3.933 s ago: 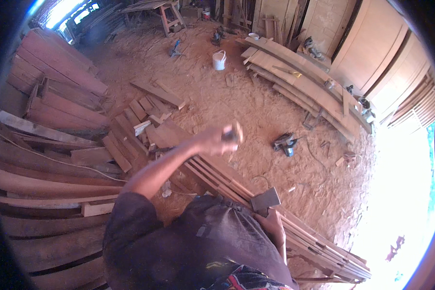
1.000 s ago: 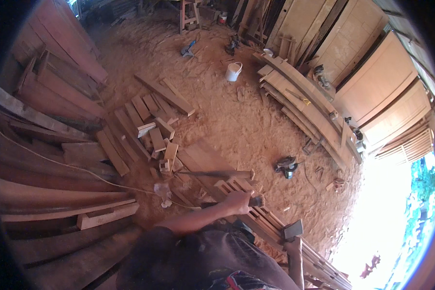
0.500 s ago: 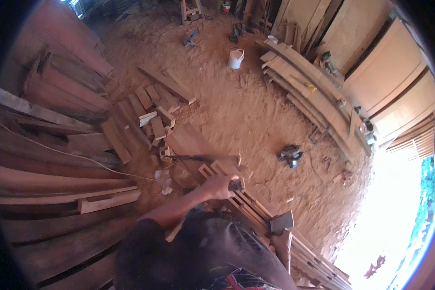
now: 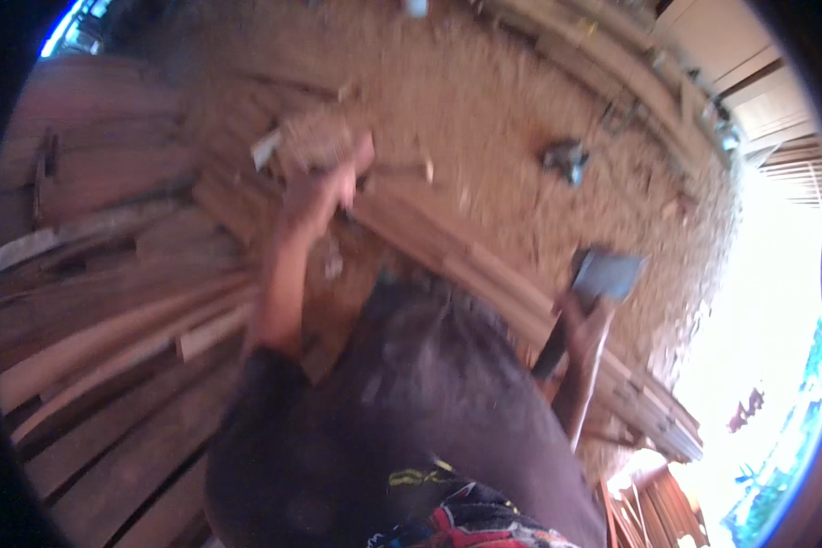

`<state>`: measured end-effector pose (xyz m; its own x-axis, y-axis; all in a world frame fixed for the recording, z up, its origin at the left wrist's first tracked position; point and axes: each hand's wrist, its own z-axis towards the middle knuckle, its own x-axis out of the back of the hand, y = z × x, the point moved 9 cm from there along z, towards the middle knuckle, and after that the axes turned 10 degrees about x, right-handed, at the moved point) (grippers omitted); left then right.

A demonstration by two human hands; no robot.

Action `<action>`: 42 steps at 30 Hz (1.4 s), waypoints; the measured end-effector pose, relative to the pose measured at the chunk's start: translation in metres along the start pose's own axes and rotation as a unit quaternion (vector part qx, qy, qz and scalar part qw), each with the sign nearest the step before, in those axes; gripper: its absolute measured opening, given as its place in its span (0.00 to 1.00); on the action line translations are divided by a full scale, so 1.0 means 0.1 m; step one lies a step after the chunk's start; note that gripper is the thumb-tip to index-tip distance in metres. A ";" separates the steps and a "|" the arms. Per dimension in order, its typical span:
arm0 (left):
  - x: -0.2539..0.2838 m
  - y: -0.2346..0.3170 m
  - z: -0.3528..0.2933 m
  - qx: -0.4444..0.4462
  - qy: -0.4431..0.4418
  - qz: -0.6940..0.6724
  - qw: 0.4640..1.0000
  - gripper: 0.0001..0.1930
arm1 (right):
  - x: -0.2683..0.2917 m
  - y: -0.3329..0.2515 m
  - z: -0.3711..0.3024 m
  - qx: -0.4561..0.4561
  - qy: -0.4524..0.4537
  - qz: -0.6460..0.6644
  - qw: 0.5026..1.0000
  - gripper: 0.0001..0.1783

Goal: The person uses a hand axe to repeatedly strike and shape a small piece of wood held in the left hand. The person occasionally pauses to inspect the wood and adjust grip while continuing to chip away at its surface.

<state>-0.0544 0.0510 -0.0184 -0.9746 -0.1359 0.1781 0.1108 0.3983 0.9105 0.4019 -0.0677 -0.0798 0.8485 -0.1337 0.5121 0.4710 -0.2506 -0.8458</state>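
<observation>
My left hand (image 4: 327, 194) is raised at the left end of a long wooden assembly (image 4: 457, 251), its fingers smeared by motion. I cannot tell whether it touches the wood or holds anything. My right hand (image 4: 583, 331), over the right part of the assembly, is closed around a tool with a flat, grey, nearly rectangular head (image 4: 609, 272). A dark part of the tool runs down past my palm. The assembly slants from upper left to lower right in front of my body; my forearms and shirt hide parts of it.
Wooden offcuts (image 4: 315, 137) lie on the dirt floor beyond my left hand. Stacked boards (image 4: 110, 365) fill the left side. A dark power tool (image 4: 566, 162) sits on the floor ahead. Long planks (image 4: 603, 68) are piled at the far right.
My left hand has moved left and farther away. My right hand has come up and right with the grey-headed tool. The whole view has shifted and blurred.
</observation>
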 end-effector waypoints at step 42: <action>-1.33 0.53 -0.59 -0.611 -0.046 0.270 0.743 0.06 | -0.26 0.40 -0.44 0.066 -0.228 -0.196 0.952 0.25</action>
<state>0.0925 0.0365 0.0286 -0.7270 -0.1701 0.6653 0.5291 -0.7563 0.3848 0.3878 -0.1162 -0.1202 0.6040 0.3824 0.6993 0.7734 -0.0695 -0.6301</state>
